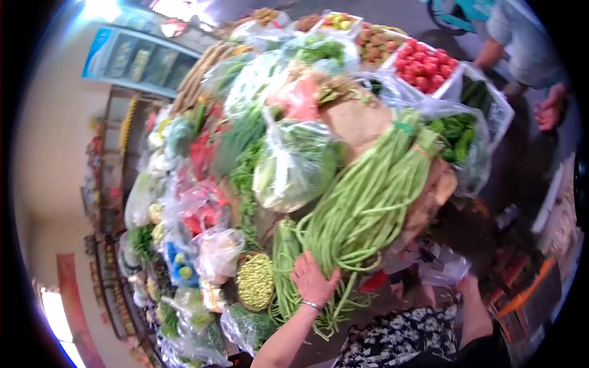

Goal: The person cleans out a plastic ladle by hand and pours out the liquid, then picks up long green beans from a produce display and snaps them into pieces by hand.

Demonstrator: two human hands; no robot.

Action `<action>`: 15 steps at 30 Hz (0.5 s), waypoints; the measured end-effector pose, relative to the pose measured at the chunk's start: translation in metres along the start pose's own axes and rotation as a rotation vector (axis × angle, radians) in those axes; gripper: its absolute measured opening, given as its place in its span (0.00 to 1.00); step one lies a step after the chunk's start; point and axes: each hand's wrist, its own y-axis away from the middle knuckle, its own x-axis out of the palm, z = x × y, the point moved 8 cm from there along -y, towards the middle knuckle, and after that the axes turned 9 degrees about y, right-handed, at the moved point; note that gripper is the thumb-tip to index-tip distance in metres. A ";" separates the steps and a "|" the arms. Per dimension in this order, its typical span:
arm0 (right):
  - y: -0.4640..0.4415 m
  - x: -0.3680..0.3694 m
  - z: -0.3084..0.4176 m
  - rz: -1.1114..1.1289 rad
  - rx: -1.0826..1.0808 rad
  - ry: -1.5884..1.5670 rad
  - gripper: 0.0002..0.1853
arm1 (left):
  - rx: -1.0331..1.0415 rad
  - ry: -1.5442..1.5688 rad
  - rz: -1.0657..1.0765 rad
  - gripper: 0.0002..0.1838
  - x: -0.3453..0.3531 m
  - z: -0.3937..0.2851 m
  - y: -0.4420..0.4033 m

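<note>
Beans (362, 208), tied by two bands (403, 127), are touched by left hand (315, 281), fingers apart; one bag (440, 270) is touched by right hand (469, 284), grip can't be told.

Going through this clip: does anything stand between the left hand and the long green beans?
Nothing visible does. The left hand lies right on the lower part of the long green beans, with no bag or wrapping showing between them.

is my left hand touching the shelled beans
Apart: the head view shows a strip of long beans in the gap between the left hand and the shelled beans.
</note>
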 end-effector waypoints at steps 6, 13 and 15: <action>0.061 0.093 0.372 0.236 -0.726 0.078 0.07 | -0.028 0.025 -0.027 0.55 0.001 0.002 0.003; 0.267 0.214 0.532 0.100 -1.025 0.031 0.11 | 0.082 0.069 -0.152 0.54 -0.012 -0.001 0.008; 0.278 0.214 0.535 0.084 -1.033 -0.009 0.12 | 0.081 0.097 -0.140 0.54 -0.012 0.001 0.006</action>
